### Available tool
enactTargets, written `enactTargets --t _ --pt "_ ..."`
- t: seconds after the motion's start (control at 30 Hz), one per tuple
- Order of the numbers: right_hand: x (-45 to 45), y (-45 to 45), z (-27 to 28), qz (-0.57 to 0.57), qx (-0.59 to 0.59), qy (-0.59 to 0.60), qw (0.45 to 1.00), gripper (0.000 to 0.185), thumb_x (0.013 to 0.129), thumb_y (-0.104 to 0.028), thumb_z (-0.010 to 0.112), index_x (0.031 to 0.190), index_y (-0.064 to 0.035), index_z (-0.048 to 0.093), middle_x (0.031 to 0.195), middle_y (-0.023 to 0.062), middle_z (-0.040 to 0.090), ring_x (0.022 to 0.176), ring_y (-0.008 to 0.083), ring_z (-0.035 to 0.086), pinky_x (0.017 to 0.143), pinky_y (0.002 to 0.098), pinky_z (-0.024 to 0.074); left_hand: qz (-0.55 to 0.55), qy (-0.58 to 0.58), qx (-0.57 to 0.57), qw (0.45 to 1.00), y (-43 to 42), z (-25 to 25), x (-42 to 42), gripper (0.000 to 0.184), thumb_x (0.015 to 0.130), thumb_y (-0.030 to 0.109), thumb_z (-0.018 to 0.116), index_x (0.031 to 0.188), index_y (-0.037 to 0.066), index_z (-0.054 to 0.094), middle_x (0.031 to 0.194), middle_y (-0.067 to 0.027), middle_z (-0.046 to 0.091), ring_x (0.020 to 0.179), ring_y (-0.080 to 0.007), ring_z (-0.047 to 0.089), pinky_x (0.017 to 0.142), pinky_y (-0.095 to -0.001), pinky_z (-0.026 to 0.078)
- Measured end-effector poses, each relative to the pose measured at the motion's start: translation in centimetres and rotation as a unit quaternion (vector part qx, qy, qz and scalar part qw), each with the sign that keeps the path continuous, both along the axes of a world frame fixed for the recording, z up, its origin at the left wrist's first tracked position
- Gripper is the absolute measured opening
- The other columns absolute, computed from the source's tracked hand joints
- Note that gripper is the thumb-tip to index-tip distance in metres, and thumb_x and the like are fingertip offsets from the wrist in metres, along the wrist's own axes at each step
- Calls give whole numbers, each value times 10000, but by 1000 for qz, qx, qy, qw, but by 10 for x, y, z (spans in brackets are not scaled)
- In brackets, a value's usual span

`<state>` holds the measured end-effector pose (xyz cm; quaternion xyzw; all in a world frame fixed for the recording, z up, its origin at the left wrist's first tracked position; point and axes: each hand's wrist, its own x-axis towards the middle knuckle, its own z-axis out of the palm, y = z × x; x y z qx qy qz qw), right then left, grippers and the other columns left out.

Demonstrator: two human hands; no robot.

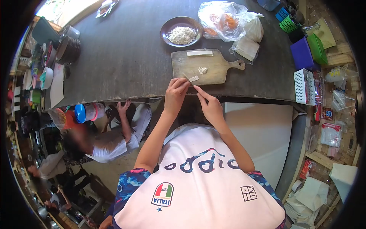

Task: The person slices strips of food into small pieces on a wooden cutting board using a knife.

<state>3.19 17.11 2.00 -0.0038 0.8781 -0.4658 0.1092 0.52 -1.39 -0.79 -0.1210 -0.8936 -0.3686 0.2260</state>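
A wooden cutting board [218,74] with a handle lies near the table's front edge. My left hand [177,92] is closed at the board's front left corner, fingertips pinched together. Close by, my right hand [210,108] is bent with its index finger reaching to the board's edge. A thin, blade-like line runs between the fingertips; what each hand grips is too small to make out. Cut white pieces [194,78] lie beside the fingertips. Farther back on the board are a small heap of white bits [203,70] and a long pale strip [199,53].
Behind the board stands a dark bowl [164,33] of white shreds. Plastic bags [223,19] with orange items and a wrapped white block [246,49] sit to its right. A white basket [304,87] is at the right edge. Another person [122,141] sits at the left.
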Motion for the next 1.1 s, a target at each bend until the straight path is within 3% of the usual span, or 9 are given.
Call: enactTargets --t 0.47,0.57,0.67,0.87,1.1 --pt "3 1 0 -6 -7 5 1000 369 1133 -404 587 1487 -409 689 1172 206 789 1110 450 738 927 500 596 7 -1 7 1000 4 1 3 165 912 15 784 1073 -9 807 1146 -97 766 1124 -329 709 956 -424 596" --pt "-8 -6 12 0 12 -38 999 384 1141 -394 590 1507 -332 688 1306 170 775 1230 400 733 1000 433 581 4 2 3 1000 3 1 3 164 913 16 785 1073 -11 807 1144 -99 767 1122 -329 709 957 -425 596" --pt "-2 -3 0 3 -5 7 1000 377 1132 -403 588 1497 -408 680 1153 221 784 1099 457 738 912 503 596 7 1 0 1000 2 -3 3 162 912 17 788 1070 -12 807 1148 -100 768 1118 -330 710 957 -427 595" --pt "-3 -4 -6 -3 -17 36 999 379 1130 -401 592 1499 -405 679 1138 226 782 1087 462 739 902 501 598 11 7 -2 1000 4 -1 5 161 915 19 787 1073 -6 806 1142 -97 759 1127 -330 702 951 -434 595" --pt "3 0 0 -2 -11 -11 1000 379 1131 -398 597 1500 -384 683 1225 210 774 1154 437 733 949 471 589 18 0 2 1000 4 -2 5 172 900 16 811 1071 7 820 1134 -88 767 1117 -319 708 955 -422 596"
